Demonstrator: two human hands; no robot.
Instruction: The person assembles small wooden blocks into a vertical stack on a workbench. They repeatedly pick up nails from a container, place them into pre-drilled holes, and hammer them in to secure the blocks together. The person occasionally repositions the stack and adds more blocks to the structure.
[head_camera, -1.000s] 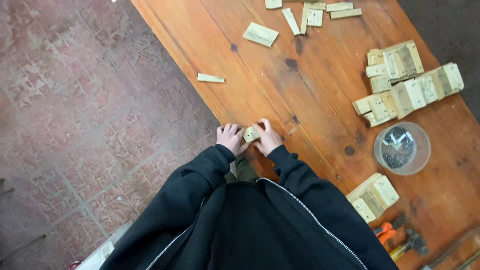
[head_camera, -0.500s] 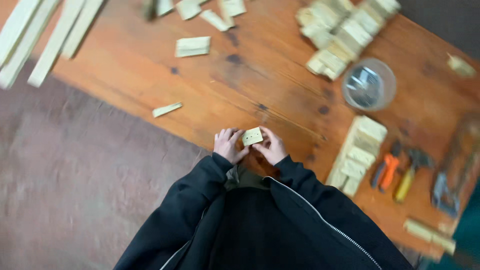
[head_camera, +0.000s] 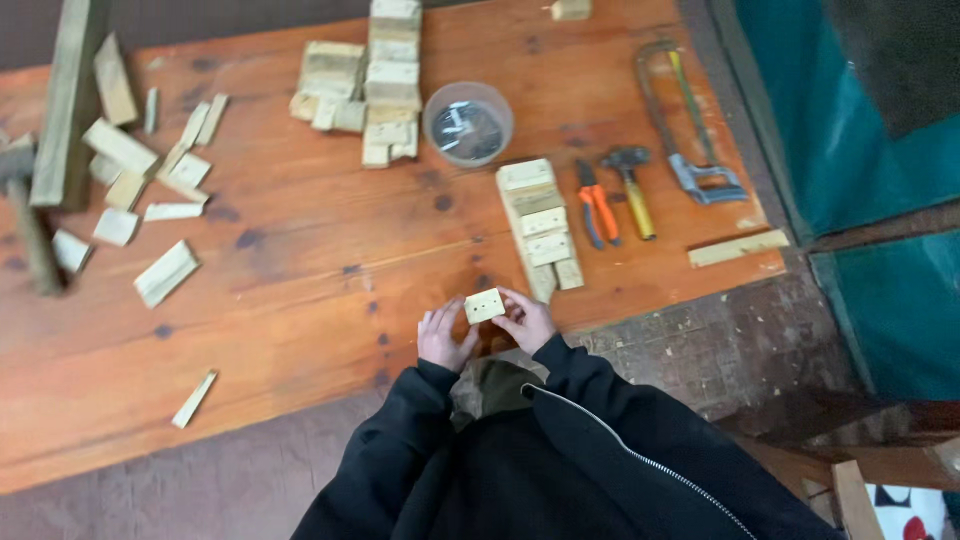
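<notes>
- Small wood block (head_camera: 484, 305) – pale, rectangular, w/ a couple of dark dots on its face – held at the near edge of the desk (head_camera: 300, 270), between both hands, just in front of the person's chest.
- Head view, grip: left hand (head_camera: 444, 337) fingers pinch the block's left end; right hand (head_camera: 527, 321) fingers clamp the right end and curl over its top. Both closed on it.
- Head view, change vs. half a sec ago: block and hands sit in the same grip, same pose; only the camera has swung, so more of the desk's right side shows. Block hasn't been set down or turned – handling looks paused, as far as I can judge.
- Nearby: row of stacked wood pieces (head_camera: 540, 228) just beyond the right hand; orange-handled pliers (head_camera: 598, 212), hammer (head_camera: 632, 185), hacksaw (head_camera: 685, 125) further right.
- Clear round tub of nails (head_camera: 468, 123) mid-desk; bigger block stack (head_camera: 375, 80) behind it.
- Loose offcuts (head_camera: 150, 190) scattered far left, well apart from hands.
</notes>
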